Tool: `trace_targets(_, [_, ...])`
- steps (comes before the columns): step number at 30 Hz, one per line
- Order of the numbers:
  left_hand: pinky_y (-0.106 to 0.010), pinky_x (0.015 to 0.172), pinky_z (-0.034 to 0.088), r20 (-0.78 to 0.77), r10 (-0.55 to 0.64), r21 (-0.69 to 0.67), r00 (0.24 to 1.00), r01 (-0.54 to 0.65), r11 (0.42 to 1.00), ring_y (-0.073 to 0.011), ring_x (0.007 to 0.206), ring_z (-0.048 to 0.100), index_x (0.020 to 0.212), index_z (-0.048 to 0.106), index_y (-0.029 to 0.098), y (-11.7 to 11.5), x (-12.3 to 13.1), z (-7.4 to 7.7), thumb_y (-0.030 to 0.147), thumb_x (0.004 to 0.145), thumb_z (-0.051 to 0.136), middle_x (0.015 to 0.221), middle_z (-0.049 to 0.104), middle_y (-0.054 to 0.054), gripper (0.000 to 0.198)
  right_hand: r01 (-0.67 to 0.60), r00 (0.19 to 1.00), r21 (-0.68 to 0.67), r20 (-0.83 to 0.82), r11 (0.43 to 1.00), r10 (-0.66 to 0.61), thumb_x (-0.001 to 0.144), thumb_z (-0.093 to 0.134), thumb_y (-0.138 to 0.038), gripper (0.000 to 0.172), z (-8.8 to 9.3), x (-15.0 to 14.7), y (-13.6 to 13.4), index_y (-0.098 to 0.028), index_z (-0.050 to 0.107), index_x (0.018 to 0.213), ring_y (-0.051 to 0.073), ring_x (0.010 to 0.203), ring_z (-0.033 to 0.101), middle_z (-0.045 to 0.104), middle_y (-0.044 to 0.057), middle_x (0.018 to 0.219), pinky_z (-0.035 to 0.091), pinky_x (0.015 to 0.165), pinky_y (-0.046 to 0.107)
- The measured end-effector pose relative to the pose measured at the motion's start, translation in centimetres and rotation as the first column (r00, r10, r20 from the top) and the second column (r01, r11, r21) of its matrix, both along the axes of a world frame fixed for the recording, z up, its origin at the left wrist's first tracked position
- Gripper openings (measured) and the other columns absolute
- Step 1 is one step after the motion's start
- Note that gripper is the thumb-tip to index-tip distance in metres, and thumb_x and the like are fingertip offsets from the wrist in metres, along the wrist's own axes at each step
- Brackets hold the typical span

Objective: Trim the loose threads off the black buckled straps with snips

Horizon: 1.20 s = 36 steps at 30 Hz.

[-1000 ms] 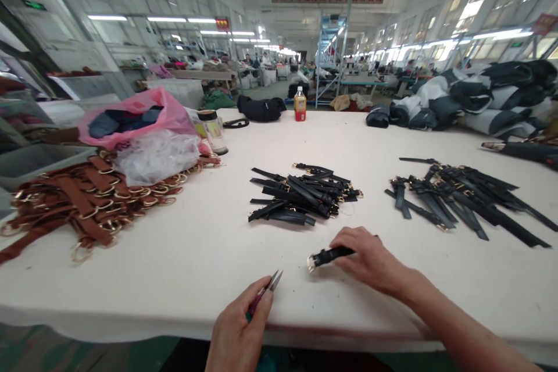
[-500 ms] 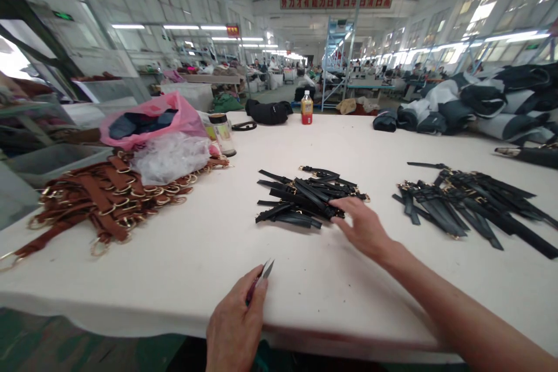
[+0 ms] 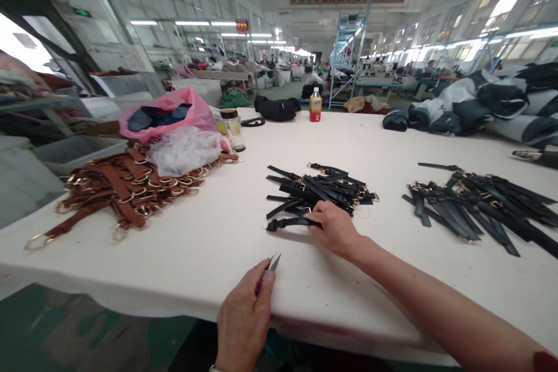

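Observation:
My right hand (image 3: 335,229) pinches one end of a black buckle strap (image 3: 288,223) at the near side of a pile of black straps (image 3: 325,186) with small gold buckles. The strap's other end points left over the white table (image 3: 183,270). Near the front edge, my left hand (image 3: 246,313) is closed round thread snips (image 3: 272,265), their pointed blades sticking out past the thumb. The palm hides most of their handle. A second heap of black straps (image 3: 475,200) lies farther right.
Brown straps with gold rings (image 3: 117,183) are heaped at left, under clear plastic (image 3: 185,151) and a pink bag (image 3: 198,107). A jar (image 3: 234,131), a drink bottle (image 3: 315,106) and a black bundle (image 3: 278,108) stand along the back. Grey and white rolls (image 3: 479,102) are stacked at right.
My right hand has moved left and nearer from the pile's right side and now grips one strap, drawn to the near edge. My left hand still holds the snips. The view has shifted slightly.

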<state>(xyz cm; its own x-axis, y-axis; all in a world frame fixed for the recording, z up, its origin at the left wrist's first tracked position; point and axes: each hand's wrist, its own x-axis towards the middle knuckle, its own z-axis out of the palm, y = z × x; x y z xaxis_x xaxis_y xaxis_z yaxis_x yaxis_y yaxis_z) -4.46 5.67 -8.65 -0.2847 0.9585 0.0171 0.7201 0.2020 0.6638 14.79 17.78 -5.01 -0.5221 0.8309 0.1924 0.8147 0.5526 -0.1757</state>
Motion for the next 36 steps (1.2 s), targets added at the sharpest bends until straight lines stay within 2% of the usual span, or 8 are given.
trace_targets(4, [-0.039, 0.097, 0.043, 0.043, -0.028, 0.047, 0.999, 0.026, 0.999, -0.0216, 0.112, 0.057, 0.117, 0.059, 0.025, -0.2, -0.1, -0.1, 0.045, 0.089, 0.038, 0.120, 0.065, -0.003, 0.040, -0.085, 0.989, -0.173, -0.132, 0.981, 0.062, 0.078, 0.057, -0.018, 0.017, 0.2, 3.9, -3.3, -0.025, 0.068, 0.089, 0.016, 0.083, 0.054, 0.059, 0.001, 0.089, 0.041, 0.071, 0.025])
trace_targets(8, [-0.037, 0.099, 0.041, 0.056, -0.041, 0.065, 0.998, 0.038, 0.997, -0.0199, 0.115, 0.055, 0.117, 0.058, 0.025, -0.6, 0.3, -0.1, 0.045, 0.089, 0.039, 0.123, 0.063, -0.002, 0.040, -0.076, 0.997, -0.305, -0.046, 0.949, 0.065, 0.074, 0.054, -0.011, 0.023, 0.2, 8.0, -5.8, -0.026, 0.067, 0.086, 0.016, 0.077, 0.054, 0.058, 0.001, 0.083, 0.038, 0.068, 0.026])
trace_targets(11, [-0.038, 0.098, 0.042, 0.029, -0.093, 0.072, 0.995, 0.091, 0.993, -0.0202, 0.112, 0.056, 0.118, 0.057, 0.025, -0.8, 1.2, 0.2, 0.043, 0.090, 0.038, 0.121, 0.063, -0.003, 0.038, -0.038, 0.999, -0.332, 0.012, 0.943, 0.045, 0.073, 0.053, -0.009, 0.026, 0.5, 9.3, -6.7, -0.026, 0.067, 0.087, 0.017, 0.079, 0.054, 0.059, 0.001, 0.085, 0.037, 0.068, 0.027])
trace_targets(14, [-0.038, 0.092, 0.045, -0.038, -0.172, 0.054, 0.984, 0.174, 0.983, -0.0200, 0.104, 0.060, 0.119, 0.055, 0.026, -1.1, 2.1, 0.6, 0.039, 0.092, 0.035, 0.115, 0.065, -0.003, 0.036, -0.016, 0.999, -0.318, 0.029, 0.948, 0.026, 0.073, 0.056, -0.012, 0.025, 0.7, 9.0, -7.1, -0.026, 0.067, 0.090, 0.019, 0.081, 0.054, 0.060, 0.002, 0.087, 0.038, 0.073, 0.030])
trace_targets(17, [-0.037, 0.087, 0.046, -0.098, -0.211, 0.009, 0.973, 0.213, 0.977, -0.0198, 0.097, 0.061, 0.119, 0.054, 0.027, -1.4, 2.7, 0.9, 0.035, 0.093, 0.034, 0.109, 0.065, -0.002, 0.034, -0.043, 0.998, -0.291, -0.062, 0.956, 0.026, 0.073, 0.063, -0.018, 0.026, 0.6, 7.3, -7.3, -0.025, 0.066, 0.098, 0.021, 0.087, 0.054, 0.061, 0.004, 0.093, 0.039, 0.079, 0.032])
trace_targets(23, [-0.032, 0.077, 0.045, -0.142, -0.282, -0.056, 0.949, 0.276, 0.959, -0.0173, 0.088, 0.060, 0.124, 0.050, 0.032, -1.6, 3.4, 0.9, 0.032, 0.094, 0.033, 0.097, 0.064, 0.001, 0.034, -0.142, 0.948, -0.259, -0.313, 0.955, 0.056, 0.074, 0.065, -0.018, 0.025, -1.7, 3.6, -6.7, -0.026, 0.069, 0.097, 0.018, 0.086, 0.055, 0.063, 0.002, 0.091, 0.042, 0.077, 0.028])
trace_targets(29, [-0.029, 0.069, 0.042, -0.230, -0.320, -0.085, 0.919, 0.308, 0.947, -0.0158, 0.082, 0.061, 0.126, 0.049, 0.032, -1.8, 3.6, 1.0, 0.030, 0.095, 0.032, 0.092, 0.063, 0.000, 0.035, -0.174, 0.887, -0.195, -0.457, 0.965, 0.067, 0.079, 0.063, -0.020, 0.016, -3.8, 3.3, -6.2, -0.026, 0.072, 0.089, 0.016, 0.084, 0.056, 0.065, 0.001, 0.088, 0.043, 0.075, 0.027])
trace_targets(36, [-0.028, 0.065, 0.040, -0.259, -0.348, -0.098, 0.901, 0.334, 0.937, -0.0151, 0.078, 0.061, 0.125, 0.049, 0.032, -1.6, 3.4, 1.1, 0.031, 0.095, 0.031, 0.089, 0.062, 0.000, 0.035, -0.163, 0.884, -0.182, -0.464, 0.970, 0.061, 0.078, 0.061, -0.015, 0.015, -3.4, 2.8, -6.3, -0.025, 0.072, 0.082, 0.017, 0.084, 0.057, 0.066, 0.002, 0.086, 0.043, 0.075, 0.028])
